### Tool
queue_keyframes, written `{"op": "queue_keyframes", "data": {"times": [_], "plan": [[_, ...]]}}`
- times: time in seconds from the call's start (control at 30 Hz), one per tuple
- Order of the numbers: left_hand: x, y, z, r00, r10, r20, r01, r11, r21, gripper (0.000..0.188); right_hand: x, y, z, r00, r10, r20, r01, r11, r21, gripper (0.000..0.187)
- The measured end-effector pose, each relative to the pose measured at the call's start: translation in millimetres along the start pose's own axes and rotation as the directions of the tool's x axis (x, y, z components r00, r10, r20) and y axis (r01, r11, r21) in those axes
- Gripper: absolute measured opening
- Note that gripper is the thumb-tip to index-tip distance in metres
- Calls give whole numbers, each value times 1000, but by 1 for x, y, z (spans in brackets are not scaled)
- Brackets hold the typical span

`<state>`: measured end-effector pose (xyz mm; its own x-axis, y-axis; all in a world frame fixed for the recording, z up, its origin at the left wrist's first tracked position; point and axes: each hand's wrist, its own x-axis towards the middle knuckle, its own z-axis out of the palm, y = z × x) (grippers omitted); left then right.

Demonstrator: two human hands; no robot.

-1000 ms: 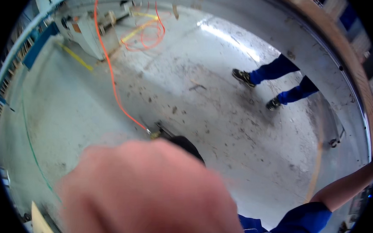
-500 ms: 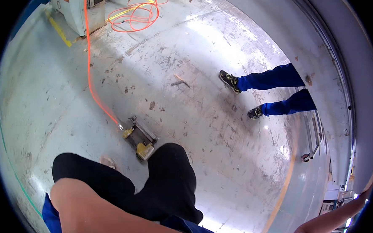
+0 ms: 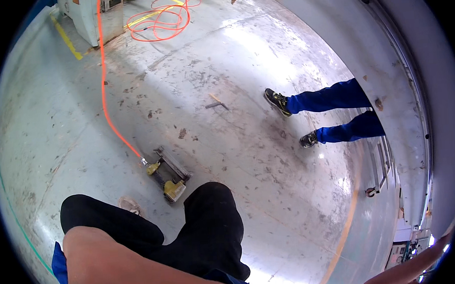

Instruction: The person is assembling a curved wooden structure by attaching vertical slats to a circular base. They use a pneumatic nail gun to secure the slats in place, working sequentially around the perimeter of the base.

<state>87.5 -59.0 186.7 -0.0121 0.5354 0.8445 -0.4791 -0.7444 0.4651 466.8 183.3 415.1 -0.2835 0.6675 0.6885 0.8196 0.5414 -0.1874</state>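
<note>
My bent left arm (image 3: pixel 105 254) crosses the lower left, and its hand is out of the picture. My right forearm (image 3: pixel 406 271) rises at the lower right toward the edge of a large pale grey panel (image 3: pixel 389 77); the hand is lost at the dark rim, so any contact cannot be made out. A dark rail runs along that panel. On the floor just beyond my black-trousered knees (image 3: pixel 211 215) lies a yellow and black nail gun (image 3: pixel 173 188), joined to an orange air hose (image 3: pixel 104 92). Neither hand is seen touching it.
Another person's blue-trousered legs (image 3: pixel 333 96) stand beyond the panel. A small hammer-like tool (image 3: pixel 217 104) lies on the scuffed floor. Coiled hose (image 3: pixel 159 24) rests near a grey machine (image 3: pixel 87 23). A wheeled metal frame (image 3: pixel 377 172) stands at the right.
The view has shifted slightly, so the nail gun and floor things sit a little further left. My right forearm appears slightly lower in the picture. The nail gun still lies on the floor.
</note>
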Motion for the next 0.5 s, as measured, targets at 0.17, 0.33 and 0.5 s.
{"op": "queue_keyframes", "data": {"times": [0.17, 0.33, 0.5], "plan": [[12, -1, 8, 1000, 16, 5, -16, 998, -56, 20, 5, -1, 3, 999, -40, 15, 40, 999, 26, 38], [28, 10, 16, 997, 66, -30, -68, 995, -78, 23, 17, -13, 13, 994, -105, 29, 101, 987, 123, 37], [23, 37, 11, 939, -297, -176, 319, 942, 110, 21, 5, -14, -10, 996, -86, 17, 82, 981, 173, 36]]}}
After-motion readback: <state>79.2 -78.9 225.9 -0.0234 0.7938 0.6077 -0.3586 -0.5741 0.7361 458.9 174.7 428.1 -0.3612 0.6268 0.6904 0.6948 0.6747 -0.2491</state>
